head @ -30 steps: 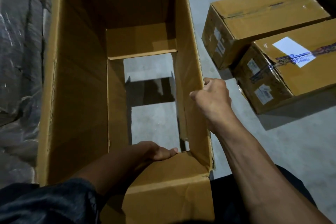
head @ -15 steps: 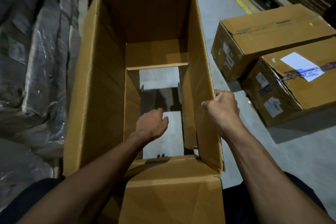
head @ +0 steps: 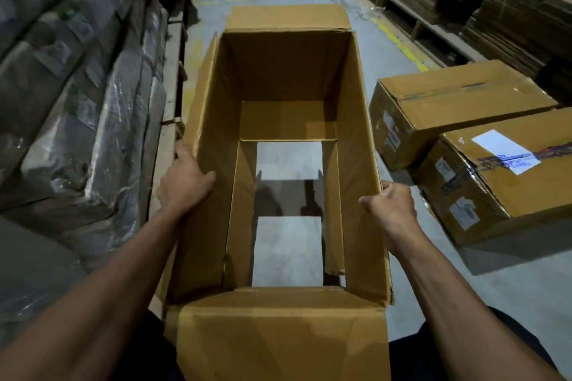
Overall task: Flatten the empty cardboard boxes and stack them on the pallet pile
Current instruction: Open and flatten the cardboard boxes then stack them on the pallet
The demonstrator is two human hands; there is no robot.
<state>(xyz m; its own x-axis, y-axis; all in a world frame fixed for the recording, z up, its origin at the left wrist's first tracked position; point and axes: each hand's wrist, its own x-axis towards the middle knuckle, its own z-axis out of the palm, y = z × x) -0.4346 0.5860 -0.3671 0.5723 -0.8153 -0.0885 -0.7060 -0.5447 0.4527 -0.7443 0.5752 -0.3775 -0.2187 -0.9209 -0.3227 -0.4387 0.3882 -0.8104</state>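
On the grey concrete floor, directly in front of the person, stands the large open brown cardboard box, its long axis running away from the person down the aisle and its open top facing up toward the camera. The bottom flaps are already released: bare floor shows through the box base, with only narrow flaps hanging at the sides and far end. The box walls remain upright and square, so collapsing is not yet done, and stacking on the pallet pile remains. The left hand rests on the left wall's upper edge, thumb inside, fingers over the outside. The right hand grips the right wall's upper edge, fingers curled around it. To the right of the box sit two closed brown cardboard cartons, taped and labelled. To its left stands a row of plastic-wrapped goods. Beyond the cartons, stacks of flattened cardboard are visible.
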